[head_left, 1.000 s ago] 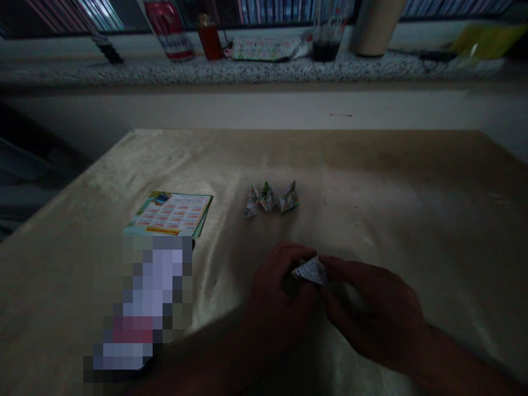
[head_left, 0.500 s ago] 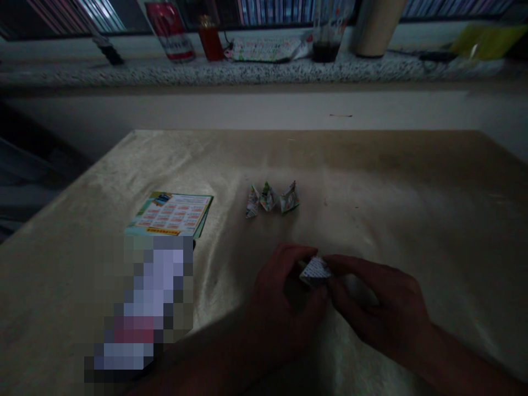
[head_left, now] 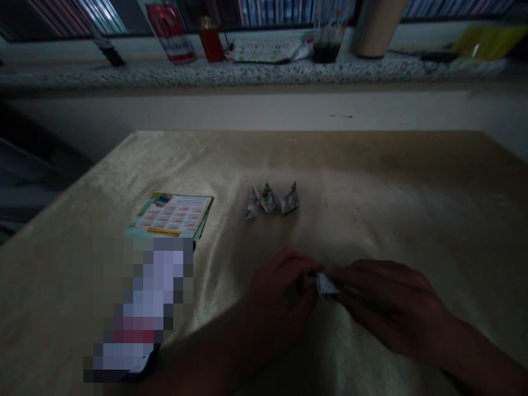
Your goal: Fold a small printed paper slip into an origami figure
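My left hand (head_left: 280,297) and my right hand (head_left: 390,311) meet near the table's front edge, both pinching a small folded piece of printed paper (head_left: 326,284) between their fingertips. Most of that piece is hidden by my fingers. Farther back on the beige table (head_left: 371,181) stand three small folded paper shapes (head_left: 272,199) in a row, apart from my hands.
A stack of printed sheets (head_left: 171,215) lies at the left, with a blurred-out object (head_left: 144,308) in front of it. Behind the table a speckled ledge (head_left: 256,71) carries a red can (head_left: 170,30), a small red bottle (head_left: 210,39), a dark glass (head_left: 328,27) and a beige cylinder (head_left: 377,27).
The folded paper has sunk lower between my fingers and shows less. My right hand has turned flatter over it, and both hands have dropped slightly toward the table.
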### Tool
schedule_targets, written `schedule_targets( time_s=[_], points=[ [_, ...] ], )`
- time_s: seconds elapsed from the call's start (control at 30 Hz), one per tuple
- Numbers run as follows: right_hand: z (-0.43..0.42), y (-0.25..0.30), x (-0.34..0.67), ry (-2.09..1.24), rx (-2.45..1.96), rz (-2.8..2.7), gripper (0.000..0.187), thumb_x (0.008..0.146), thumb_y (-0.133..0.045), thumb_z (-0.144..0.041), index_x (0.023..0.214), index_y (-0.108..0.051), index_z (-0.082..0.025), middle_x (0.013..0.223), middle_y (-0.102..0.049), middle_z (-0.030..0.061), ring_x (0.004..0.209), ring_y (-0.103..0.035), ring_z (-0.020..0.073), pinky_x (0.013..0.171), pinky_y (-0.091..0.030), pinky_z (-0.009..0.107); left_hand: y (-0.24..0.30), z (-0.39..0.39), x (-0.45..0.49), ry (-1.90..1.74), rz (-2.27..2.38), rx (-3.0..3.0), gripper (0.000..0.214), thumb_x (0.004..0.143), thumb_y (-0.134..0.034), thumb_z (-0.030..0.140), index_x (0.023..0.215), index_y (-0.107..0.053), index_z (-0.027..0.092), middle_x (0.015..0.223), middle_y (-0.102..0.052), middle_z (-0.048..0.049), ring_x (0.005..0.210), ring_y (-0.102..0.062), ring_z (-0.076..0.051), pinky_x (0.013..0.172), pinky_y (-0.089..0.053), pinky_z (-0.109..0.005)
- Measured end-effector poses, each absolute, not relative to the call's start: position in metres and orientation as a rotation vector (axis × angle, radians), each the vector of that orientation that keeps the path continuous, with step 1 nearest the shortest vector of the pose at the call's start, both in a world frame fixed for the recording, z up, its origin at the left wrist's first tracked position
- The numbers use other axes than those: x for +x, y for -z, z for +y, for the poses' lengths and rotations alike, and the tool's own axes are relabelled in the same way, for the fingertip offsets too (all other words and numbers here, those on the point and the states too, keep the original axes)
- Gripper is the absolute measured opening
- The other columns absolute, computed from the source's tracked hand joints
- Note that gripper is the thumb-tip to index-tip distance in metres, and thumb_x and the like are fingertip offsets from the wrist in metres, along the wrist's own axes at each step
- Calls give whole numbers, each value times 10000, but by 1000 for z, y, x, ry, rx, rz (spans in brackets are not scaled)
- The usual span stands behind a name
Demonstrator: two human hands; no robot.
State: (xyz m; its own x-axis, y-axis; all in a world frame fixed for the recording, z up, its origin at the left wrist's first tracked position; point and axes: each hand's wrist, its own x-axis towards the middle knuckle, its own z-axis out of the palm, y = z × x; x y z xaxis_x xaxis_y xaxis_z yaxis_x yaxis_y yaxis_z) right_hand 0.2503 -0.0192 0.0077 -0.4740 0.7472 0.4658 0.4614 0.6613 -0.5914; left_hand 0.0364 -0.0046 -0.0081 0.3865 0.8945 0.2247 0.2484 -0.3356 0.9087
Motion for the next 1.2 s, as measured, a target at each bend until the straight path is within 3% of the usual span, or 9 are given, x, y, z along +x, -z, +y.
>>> schedule_targets(
  time_s=[0.27, 0.43, 0.6, 0.73, 0.83, 1.07, 1.2],
  points=[
    [-19, -3, 261, -303, -883, -2192, 348, 898, -664, -60, 1224, -652, -181, 939, -807, 58, 785, -776, 184, 707, -643, 299, 9, -4, 35, -985, 940, 1912, 155, 885, -668, 113, 1021, -734, 147, 904, -691, -53, 764, -669, -134, 696, -540, -229],
    [-20, -8, 254, -410, -1041, -2062, 180, 878, -644, -84, 996, -708, -204, 727, -782, 3, 568, -736, 150, 504, -578, 228, 6, -5, 37, -1023, 891, 1971, 142, 915, -640, 103, 1001, -751, 123, 884, -704, -68, 758, -690, -132, 689, -553, -211],
    [-18, -9, 248, -958, -1188, -1756, 103, 835, -712, -120, 792, -731, -212, 650, -747, -29, 550, -706, 109, 517, -557, 162, 8, -5, 35, -1049, 862, 2047, 152, 925, -643, 102, 1021, -757, 130, 915, -715, -70, 774, -698, -122, 697, -554, -188],
    [-15, -1, 250, -1555, -1203, -1410, 81, 886, -733, -252, 841, -752, -188, 694, -755, 5, 616, -716, 117, 580, -575, 182, 12, -6, 34, -1085, 798, 2093, 180, 943, -626, 115, 1064, -760, 114, 917, -745, -92, 769, -713, -137, 685, -562, -202],
    [-14, 3, 251, -1756, -1142, -1237, 98, 869, -777, -277, 833, -751, -189, 666, -745, -6, 599, -698, 94, 582, -561, 162, 9, -7, 36, -1091, 796, 2003, 169, 918, -651, 107, 1034, -775, 103, 902, -754, -99, 754, -720, -143, 679, -561, -209],
    [-16, -1, 249, -1591, -1128, -1209, 83, 767, -846, -171, 788, -769, -193, 672, -737, -3, 577, -672, 82, 528, -525, 126, -1, -2, 33, -713, 856, 1272, 136, 842, -788, 286, 949, -816, 206, 884, -764, -34, 821, -699, -158, 733, -523, -234],
    [-17, -4, 249, -1446, -1120, -1299, 136, 720, -828, -93, 744, -757, -207, 681, -734, -15, 591, -662, 72, 551, -519, 112, -4, 2, 33, -583, 817, 1012, 137, 785, -822, 290, 887, -826, 198, 772, -732, -13, 694, -637, -117, 652, -476, -212]
  ],
)
